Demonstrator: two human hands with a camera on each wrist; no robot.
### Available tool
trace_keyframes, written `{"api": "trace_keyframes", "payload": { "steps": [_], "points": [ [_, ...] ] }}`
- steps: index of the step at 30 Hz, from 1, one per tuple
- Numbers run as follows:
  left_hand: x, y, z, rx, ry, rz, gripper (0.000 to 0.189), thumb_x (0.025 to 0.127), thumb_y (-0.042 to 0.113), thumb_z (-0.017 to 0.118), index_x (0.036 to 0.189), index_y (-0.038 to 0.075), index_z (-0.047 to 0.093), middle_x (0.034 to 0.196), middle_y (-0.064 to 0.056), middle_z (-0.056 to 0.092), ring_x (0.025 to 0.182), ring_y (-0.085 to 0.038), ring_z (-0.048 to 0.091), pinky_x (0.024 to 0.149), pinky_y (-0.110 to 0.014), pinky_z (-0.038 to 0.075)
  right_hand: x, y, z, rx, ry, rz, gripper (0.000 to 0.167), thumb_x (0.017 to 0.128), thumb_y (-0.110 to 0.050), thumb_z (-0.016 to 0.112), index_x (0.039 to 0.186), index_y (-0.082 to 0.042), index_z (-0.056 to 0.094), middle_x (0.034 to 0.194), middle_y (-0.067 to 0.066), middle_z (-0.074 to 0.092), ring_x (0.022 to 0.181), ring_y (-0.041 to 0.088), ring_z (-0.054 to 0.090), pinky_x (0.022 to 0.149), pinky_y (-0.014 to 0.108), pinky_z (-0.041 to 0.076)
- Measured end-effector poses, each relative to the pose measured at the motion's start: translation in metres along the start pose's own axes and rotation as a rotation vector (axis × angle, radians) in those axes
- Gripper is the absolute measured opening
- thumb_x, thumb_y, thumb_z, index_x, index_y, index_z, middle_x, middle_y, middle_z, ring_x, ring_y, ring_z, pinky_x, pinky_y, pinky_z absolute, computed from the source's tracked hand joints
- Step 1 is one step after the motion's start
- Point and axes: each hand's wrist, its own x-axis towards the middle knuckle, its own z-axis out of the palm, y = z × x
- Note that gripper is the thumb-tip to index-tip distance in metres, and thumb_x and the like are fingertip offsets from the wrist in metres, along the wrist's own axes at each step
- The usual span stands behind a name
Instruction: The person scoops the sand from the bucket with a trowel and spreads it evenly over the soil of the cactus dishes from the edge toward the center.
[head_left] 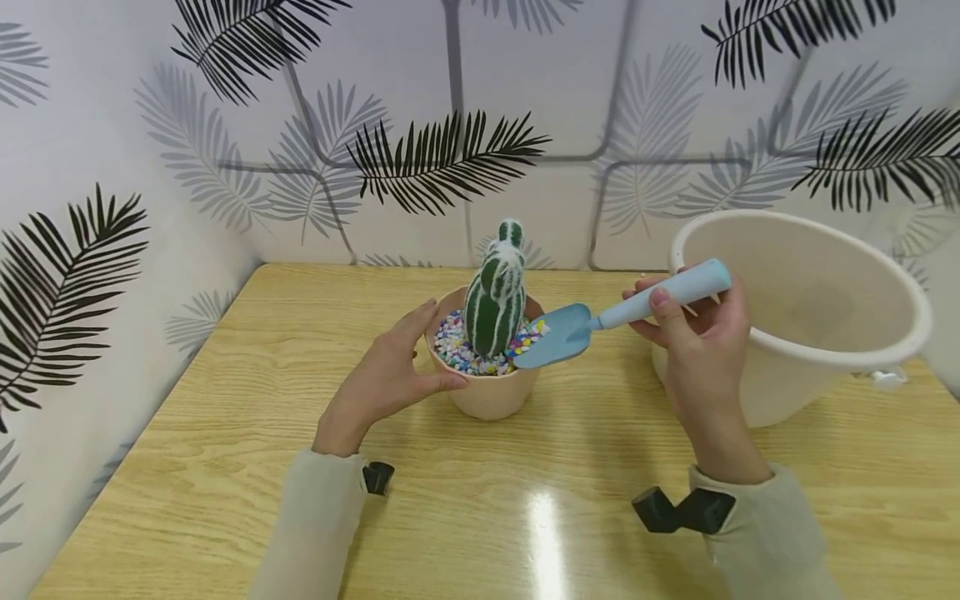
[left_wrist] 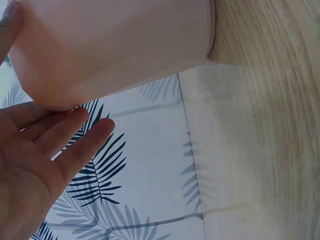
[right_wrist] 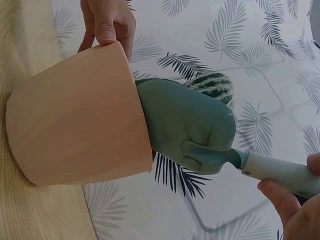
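A green cactus (head_left: 491,312) with white fuzzy ridges stands upright in a peach flowerpot (head_left: 491,398), amid multicoloured pebbles (head_left: 453,354). My left hand (head_left: 382,375) holds the pot at its left side, the thumb at the near rim and the other fingers round toward the back. My right hand (head_left: 705,346) grips the pale blue handle of a small trowel (head_left: 558,333). The blade reaches over the pot's right rim, with some pebbles on it near the cactus. In the right wrist view, the back of the blade hides much of the cactus.
To the right, a large cream bucket (head_left: 840,360) stands behind and beside my right hand. The wooden table (head_left: 247,367) meets a leaf-patterned wall (head_left: 540,217) at the back. Black wrist cameras sit at both sleeves.
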Motion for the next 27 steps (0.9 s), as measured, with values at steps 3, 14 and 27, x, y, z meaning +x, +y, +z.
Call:
{"api": "trace_keyframes", "payload": {
  "steps": [3, 14, 27],
  "points": [
    [-0.001, 0.003, -0.001, 0.063, 0.023, -0.009, 0.098, 0.075, 0.041, 0.079, 0.15, 0.006, 0.028, 0.155, -0.015, 0.028, 0.14, -0.036, 0.031, 0.109, -0.05, 0.036, 0.001, 0.0, 0.0, 0.003, -0.002, 0.003, 0.018, 0.09, 0.007, 0.055, 0.104, -0.002, 0.048, 0.086, 0.008, 0.069, 0.081, 0.018, 0.072, 0.066, 0.029, 0.059],
    [-0.003, 0.013, -0.005, 0.186, 0.09, 0.017, 0.087, 0.072, 0.047, 0.079, 0.143, 0.01, 0.044, 0.141, -0.019, 0.049, 0.127, -0.038, 0.049, 0.103, -0.049, 0.043, 0.001, -0.001, 0.0, -0.024, 0.004, 0.009, 0.019, 0.091, 0.006, 0.055, 0.105, -0.005, 0.048, 0.086, 0.006, 0.068, 0.081, 0.017, 0.071, 0.066, 0.028, 0.059],
    [0.001, 0.003, 0.001, 0.004, 0.004, 0.012, 0.097, 0.075, 0.035, 0.08, 0.15, 0.005, 0.026, 0.157, -0.016, 0.022, 0.14, -0.035, 0.031, 0.102, -0.046, 0.045, 0.001, -0.001, -0.001, -0.012, -0.025, 0.003, 0.019, 0.09, 0.006, 0.056, 0.104, -0.004, 0.048, 0.086, 0.007, 0.069, 0.08, 0.017, 0.071, 0.065, 0.027, 0.059]
  ]
}}
